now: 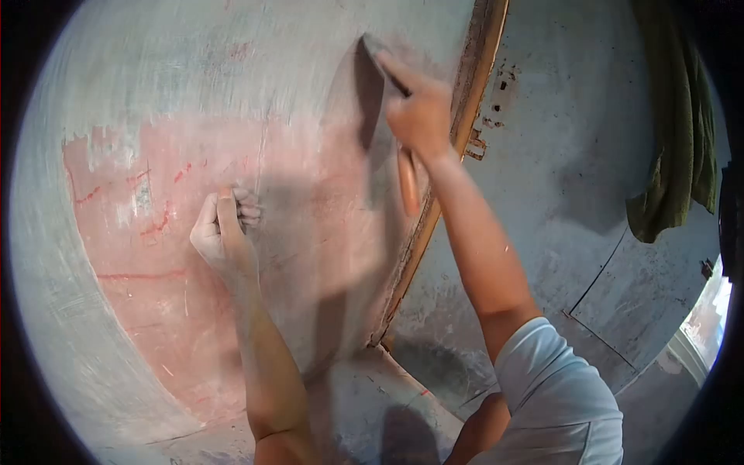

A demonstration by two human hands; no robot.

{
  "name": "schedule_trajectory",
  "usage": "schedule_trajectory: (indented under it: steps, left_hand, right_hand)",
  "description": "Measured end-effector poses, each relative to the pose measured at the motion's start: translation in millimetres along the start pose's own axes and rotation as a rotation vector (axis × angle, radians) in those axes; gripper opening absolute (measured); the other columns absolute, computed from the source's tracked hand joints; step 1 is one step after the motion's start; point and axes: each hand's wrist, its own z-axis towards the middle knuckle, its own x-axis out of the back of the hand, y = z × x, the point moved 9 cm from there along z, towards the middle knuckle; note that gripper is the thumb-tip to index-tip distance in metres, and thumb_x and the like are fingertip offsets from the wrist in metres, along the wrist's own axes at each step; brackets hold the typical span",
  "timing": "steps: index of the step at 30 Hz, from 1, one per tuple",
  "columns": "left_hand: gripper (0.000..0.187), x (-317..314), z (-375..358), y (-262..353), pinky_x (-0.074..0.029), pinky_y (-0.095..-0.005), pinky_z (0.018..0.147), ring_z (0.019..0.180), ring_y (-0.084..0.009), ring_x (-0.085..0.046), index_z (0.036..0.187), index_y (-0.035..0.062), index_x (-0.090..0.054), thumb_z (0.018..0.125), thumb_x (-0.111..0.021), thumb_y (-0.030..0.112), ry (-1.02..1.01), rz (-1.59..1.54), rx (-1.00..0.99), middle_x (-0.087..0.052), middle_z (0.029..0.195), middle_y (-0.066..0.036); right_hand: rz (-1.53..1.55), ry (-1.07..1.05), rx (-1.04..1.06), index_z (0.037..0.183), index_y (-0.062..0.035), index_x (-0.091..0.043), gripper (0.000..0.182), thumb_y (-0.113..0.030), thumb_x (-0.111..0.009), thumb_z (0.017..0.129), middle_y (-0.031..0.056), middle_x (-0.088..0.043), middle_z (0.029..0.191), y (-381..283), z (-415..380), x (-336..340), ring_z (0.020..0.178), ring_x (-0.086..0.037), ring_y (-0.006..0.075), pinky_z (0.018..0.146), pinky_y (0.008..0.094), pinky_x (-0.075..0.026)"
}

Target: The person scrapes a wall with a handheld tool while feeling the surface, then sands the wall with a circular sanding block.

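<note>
My right hand [422, 112] grips a trowel with an orange handle [408, 184], which sticks out below the fist. Its narrow grey tip [370, 43] points up and left against the wall, and my fingers cover the middle. The wall [310, 194] has a pinkish area below and a streaky grey-white coat above and to the left. Lower down, my left hand [225, 221] is held close to the pink area with its fingers curled in. Pale dust or paste coats that hand. Whatever its fingers may hold is hidden.
A brown door-frame strip [442, 182] runs slantwise at the wall's right edge. Beyond it is a blue-grey panel [535, 225] with holes and a small latch. Dark green cloth [678, 132] hangs at the upper right. A ledge or floor [364, 403] lies below the wall.
</note>
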Motion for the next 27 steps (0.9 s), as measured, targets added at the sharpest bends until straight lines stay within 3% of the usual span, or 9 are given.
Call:
schedule_trajectory:
  steps: [2, 8, 13, 20, 25, 27]
  left_hand:
    - [0.032, 0.9, -0.9, -2.5, -0.046, -0.0244, 0.057, 0.063, -0.0096, -0.057, 0.089, -0.0039, -0.068, 0.110, -0.056, 0.018, 0.013, 0.005, 0.011, -0.066, 0.079, -0.007]
    - [0.032, 0.6, 0.5, -1.6, -0.045, -0.0239, 0.057, 0.063, -0.0093, -0.057, 0.088, -0.0048, -0.067, 0.110, -0.056, 0.017, 0.027, -0.017, 0.008, -0.067, 0.077, -0.007]
    - [0.033, -1.4, -2.6, -0.4, -0.045, -0.0243, 0.057, 0.064, -0.0097, -0.058, 0.087, -0.0047, -0.067, 0.110, -0.055, 0.016, 0.010, 0.012, 0.004, -0.067, 0.077, -0.007]
    - [0.033, -1.8, -0.6, 0.2, -0.044, -0.0233, 0.058, 0.064, -0.0086, -0.057, 0.087, -0.0039, -0.068, 0.110, -0.056, 0.017, 0.032, 0.001, 0.002, -0.067, 0.077, -0.006]
    - [0.033, -4.5, -5.0, -8.3, -0.041, -0.0229, 0.058, 0.064, -0.0081, -0.057, 0.086, -0.0028, -0.068, 0.110, -0.056, 0.018, 0.008, 0.029, 0.010, -0.067, 0.076, -0.005]
    - [0.034, -5.8, -3.3, -6.5, -0.040, -0.0229, 0.058, 0.064, -0.0078, -0.056, 0.086, -0.0025, -0.068, 0.109, -0.057, 0.018, 0.011, 0.035, -0.015, -0.067, 0.075, -0.005]
  right_hand:
    - [-0.013, -0.044, -0.031, 0.127, -0.0103, -0.078, 0.053, 0.005, -0.056, 0.081, 0.0197, -0.076, 0.121, 3.1, 14.0, 5.5, 0.114, -0.075, 0.0331, 0.098, 0.0362, -0.058]
    - [-0.037, -0.047, 0.136, 0.124, -0.0120, -0.080, 0.059, 0.013, -0.058, 0.075, 0.0156, -0.077, 0.122, -36.5, -72.3, -0.8, 0.116, -0.075, 0.0323, 0.101, 0.0404, -0.060]
    - [-0.054, 0.040, 0.035, 0.118, -0.0147, -0.081, 0.047, 0.004, -0.064, 0.079, 0.0146, -0.077, 0.116, -9.4, 3.9, 2.2, 0.102, -0.076, 0.0352, 0.089, 0.0425, -0.062]
    - [-0.007, -0.011, 0.106, 0.124, -0.0114, -0.079, 0.054, 0.008, -0.060, 0.077, 0.0172, -0.077, 0.118, -33.3, -57.1, 1.5, 0.110, -0.076, 0.0314, 0.097, 0.0367, -0.061]
    - [-0.010, 0.076, 0.006, 0.124, -0.0141, -0.080, 0.055, 0.004, -0.058, 0.077, 0.0186, -0.077, 0.113, -9.6, 11.8, 3.3, 0.097, -0.078, 0.0344, 0.087, 0.0389, -0.060]
    - [0.007, 0.066, -0.010, 0.124, -0.0133, -0.080, 0.055, 0.004, -0.058, 0.077, 0.0186, -0.077, 0.114, -9.3, 4.3, 3.9, 0.100, -0.078, 0.0339, 0.089, 0.0382, -0.060]
